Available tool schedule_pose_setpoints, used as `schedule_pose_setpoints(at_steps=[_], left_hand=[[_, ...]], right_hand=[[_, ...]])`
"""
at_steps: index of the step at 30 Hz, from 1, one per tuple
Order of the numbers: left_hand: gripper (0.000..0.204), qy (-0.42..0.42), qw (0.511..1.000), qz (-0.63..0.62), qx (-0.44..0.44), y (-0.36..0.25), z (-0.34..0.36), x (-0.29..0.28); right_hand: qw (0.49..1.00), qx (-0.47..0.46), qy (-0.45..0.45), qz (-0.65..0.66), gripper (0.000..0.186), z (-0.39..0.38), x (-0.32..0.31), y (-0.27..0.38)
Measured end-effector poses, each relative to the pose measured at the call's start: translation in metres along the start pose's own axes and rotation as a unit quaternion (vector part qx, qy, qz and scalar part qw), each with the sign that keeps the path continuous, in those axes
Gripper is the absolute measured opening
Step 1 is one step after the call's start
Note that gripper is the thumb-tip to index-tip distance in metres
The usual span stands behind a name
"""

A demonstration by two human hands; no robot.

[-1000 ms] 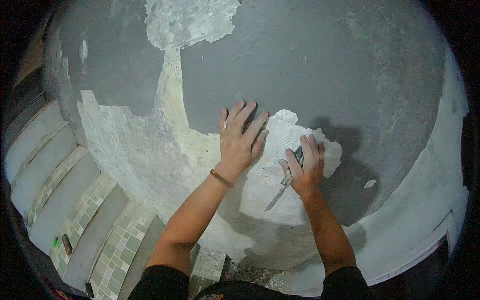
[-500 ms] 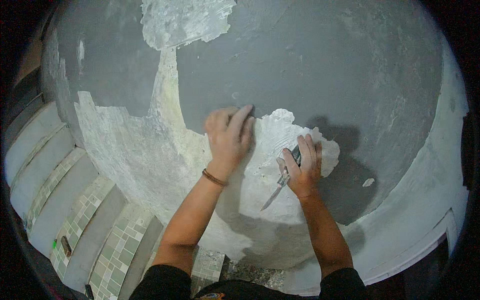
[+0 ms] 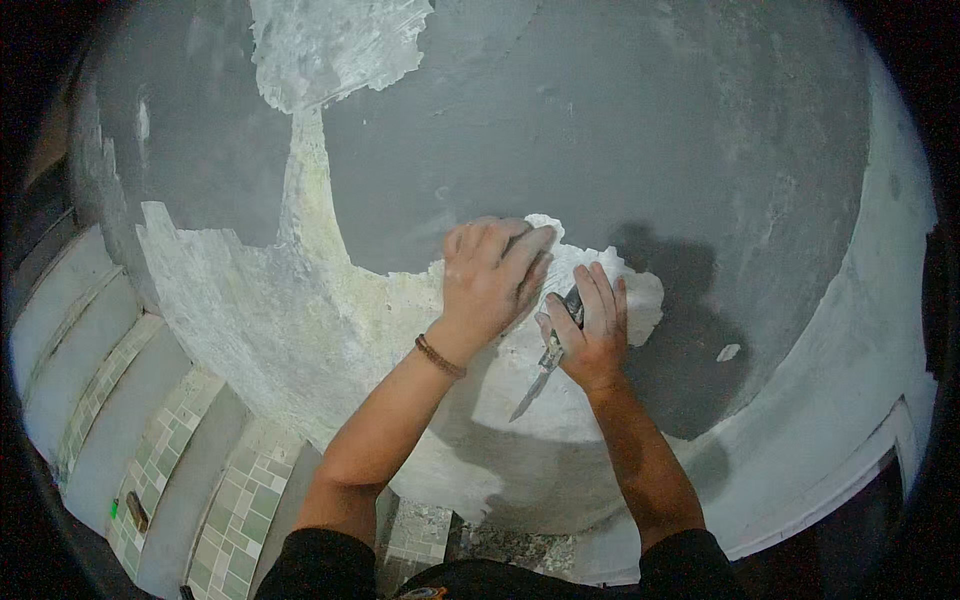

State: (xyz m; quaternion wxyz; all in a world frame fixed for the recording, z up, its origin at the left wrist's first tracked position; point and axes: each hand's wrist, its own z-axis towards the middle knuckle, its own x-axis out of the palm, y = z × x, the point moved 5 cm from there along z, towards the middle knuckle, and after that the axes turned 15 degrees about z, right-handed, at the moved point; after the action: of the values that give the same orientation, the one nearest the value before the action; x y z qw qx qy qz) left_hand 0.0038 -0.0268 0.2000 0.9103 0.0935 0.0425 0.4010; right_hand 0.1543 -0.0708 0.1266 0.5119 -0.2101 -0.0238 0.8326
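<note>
A grey-painted wall (image 3: 480, 150) fills the view, its paint stripped in ragged patches that show a pale surface. My left hand (image 3: 497, 268) presses against it at the upper edge of a white bare patch (image 3: 545, 222). Its fingers are bent and close together; a dark spot shows under them, but I cannot make out what they hold. To the right, my right hand (image 3: 592, 335) is closed around the dark handle of a folding knife (image 3: 530, 392). The knife's blade points down and left, and that hand's fingertips rest on the white patch.
Tiled steps (image 3: 240, 500) run along the lower left, with a small brown block (image 3: 137, 511) lying on one. Rubble (image 3: 515, 550) covers the ground below me. A pale curved ledge (image 3: 790, 510) borders the wall at the lower right.
My left hand has moved right along the paint edge, onto the top of the white patch and closer to my right hand. The right hand still holds the knife; the view has shifted slightly.
</note>
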Motion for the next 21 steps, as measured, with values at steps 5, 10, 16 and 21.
schedule_pose_setpoints(at_steps=[5, 10, 16, 21], left_hand=[[0.029, 0.004, 0.999, -0.025, 0.037, 0.000, 0.016, 0.008], [0.028, -0.023, 0.997, -0.026, 0.071, 0.002, 0.017, 0.011], [0.028, -0.009, 0.999, -0.022, 0.027, -0.005, 0.013, 0.009], [0.028, 0.014, 0.999, -0.025, 0.021, -0.009, 0.015, 0.003]], right_hand=[[1.000, 0.007, -0.010, -0.009, 0.033, 0.001, -0.002, 0.002], [0.999, 0.003, -0.036, -0.022, 0.031, 0.003, -0.003, 0.004], [0.999, 0.004, -0.033, -0.024, 0.031, 0.002, -0.005, 0.004], [0.999, 0.007, -0.029, -0.027, 0.028, 0.002, -0.004, 0.003]])
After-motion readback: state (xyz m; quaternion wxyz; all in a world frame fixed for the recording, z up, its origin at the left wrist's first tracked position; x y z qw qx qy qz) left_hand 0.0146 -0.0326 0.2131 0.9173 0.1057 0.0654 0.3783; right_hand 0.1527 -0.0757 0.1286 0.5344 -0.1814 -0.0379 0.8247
